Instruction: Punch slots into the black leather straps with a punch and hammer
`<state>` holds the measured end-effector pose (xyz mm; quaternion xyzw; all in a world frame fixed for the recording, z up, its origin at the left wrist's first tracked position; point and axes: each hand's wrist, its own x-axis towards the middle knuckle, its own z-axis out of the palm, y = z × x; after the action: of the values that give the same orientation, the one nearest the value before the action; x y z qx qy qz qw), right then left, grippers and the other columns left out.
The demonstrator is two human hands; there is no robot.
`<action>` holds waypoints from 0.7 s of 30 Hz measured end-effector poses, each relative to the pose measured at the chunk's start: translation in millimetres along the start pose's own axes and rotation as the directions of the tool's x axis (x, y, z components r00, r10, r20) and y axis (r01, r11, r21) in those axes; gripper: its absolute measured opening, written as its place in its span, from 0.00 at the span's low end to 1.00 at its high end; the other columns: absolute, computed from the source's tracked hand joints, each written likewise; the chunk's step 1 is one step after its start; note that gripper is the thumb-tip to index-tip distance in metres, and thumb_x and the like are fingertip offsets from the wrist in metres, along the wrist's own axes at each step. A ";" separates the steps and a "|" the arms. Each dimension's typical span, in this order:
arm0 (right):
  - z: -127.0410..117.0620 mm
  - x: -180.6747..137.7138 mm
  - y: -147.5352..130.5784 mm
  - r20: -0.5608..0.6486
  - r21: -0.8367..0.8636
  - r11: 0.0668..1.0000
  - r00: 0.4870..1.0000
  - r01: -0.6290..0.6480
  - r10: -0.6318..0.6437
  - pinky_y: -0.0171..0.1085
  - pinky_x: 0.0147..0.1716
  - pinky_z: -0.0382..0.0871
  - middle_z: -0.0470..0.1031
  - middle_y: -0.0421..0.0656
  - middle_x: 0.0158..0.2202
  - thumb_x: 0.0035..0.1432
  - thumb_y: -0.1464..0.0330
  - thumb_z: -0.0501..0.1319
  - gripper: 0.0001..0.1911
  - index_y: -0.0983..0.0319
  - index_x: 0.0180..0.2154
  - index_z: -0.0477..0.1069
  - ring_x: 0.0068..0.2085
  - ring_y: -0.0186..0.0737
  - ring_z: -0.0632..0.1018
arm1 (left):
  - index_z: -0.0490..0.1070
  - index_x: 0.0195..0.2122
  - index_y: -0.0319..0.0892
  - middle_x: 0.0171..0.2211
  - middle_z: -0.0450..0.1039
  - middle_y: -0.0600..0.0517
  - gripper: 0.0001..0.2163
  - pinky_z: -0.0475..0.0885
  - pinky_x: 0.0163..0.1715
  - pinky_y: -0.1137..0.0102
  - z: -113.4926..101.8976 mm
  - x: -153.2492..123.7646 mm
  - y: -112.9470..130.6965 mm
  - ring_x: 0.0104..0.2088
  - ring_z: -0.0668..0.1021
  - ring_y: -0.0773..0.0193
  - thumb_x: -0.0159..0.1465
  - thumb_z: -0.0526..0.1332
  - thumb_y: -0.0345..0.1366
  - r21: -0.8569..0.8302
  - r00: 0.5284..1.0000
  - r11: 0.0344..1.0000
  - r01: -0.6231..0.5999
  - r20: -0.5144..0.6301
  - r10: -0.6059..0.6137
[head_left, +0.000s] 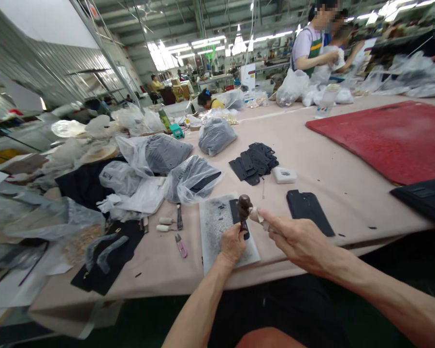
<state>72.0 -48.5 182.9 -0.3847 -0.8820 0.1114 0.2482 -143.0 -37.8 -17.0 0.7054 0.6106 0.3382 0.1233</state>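
My right hand (290, 237) is closed round the pale wrapped handle of a hammer (244, 203), whose dark rounded head is over my left hand (234, 243). My left fingers are closed on a dark upright tool, mostly hidden by the fingers and the hammer head. Beneath it lies a black piece of material (234, 209) on a pale, speckled cutting board (212, 234). A larger black cut piece (309, 210) lies to the right of my hands. Beyond the board is a pile of black cut pieces (255, 162) beside a small white block (284, 175).
Pink-handled thread snips (181, 246) and white-handled tools (165, 224) lie left of the board. Plastic bags of dark pieces (217, 135) crowd the back left. A red board (391, 137) covers the far right. Co-workers (311, 43) handle material across the table (282, 125).
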 end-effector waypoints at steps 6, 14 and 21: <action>-32.6 10.0 -19.5 -0.305 0.044 0.998 0.951 -0.033 0.045 0.35 0.35 0.74 0.80 0.46 0.40 0.64 0.69 0.54 0.31 0.60 0.67 0.53 0.34 0.40 0.80 | 0.74 0.38 0.43 0.33 0.80 0.49 0.08 0.74 0.39 0.69 -1.1 0.0 1.1 0.37 0.81 0.59 0.62 0.58 0.26 -0.013 0.999 1.000 0.027 0.018 -0.027; -19.3 8.5 -6.1 0.014 -0.058 0.998 1.000 0.003 -0.002 0.34 0.30 0.72 0.80 0.45 0.34 0.62 0.71 0.53 0.27 0.60 0.63 0.64 0.30 0.39 0.79 | 0.74 0.37 0.44 0.32 0.80 0.50 0.07 0.73 0.36 0.68 -2.4 0.8 3.8 0.35 0.81 0.59 0.63 0.57 0.28 0.029 0.998 0.998 0.060 0.023 -0.061; -43.0 14.6 -24.3 -0.545 0.061 0.996 0.838 0.066 -0.023 0.36 0.37 0.73 0.78 0.45 0.47 0.62 0.70 0.58 0.41 0.54 0.71 0.43 0.36 0.40 0.79 | 0.74 0.37 0.44 0.32 0.80 0.49 0.07 0.73 0.36 0.69 -1.9 0.9 4.6 0.35 0.81 0.59 0.62 0.58 0.28 0.027 0.999 0.999 0.046 0.017 -0.046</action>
<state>70.9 -54.1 234.1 -0.3700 -0.7792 0.0260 0.5053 -140.6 -38.4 -12.5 0.6957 0.6299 0.3208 0.1273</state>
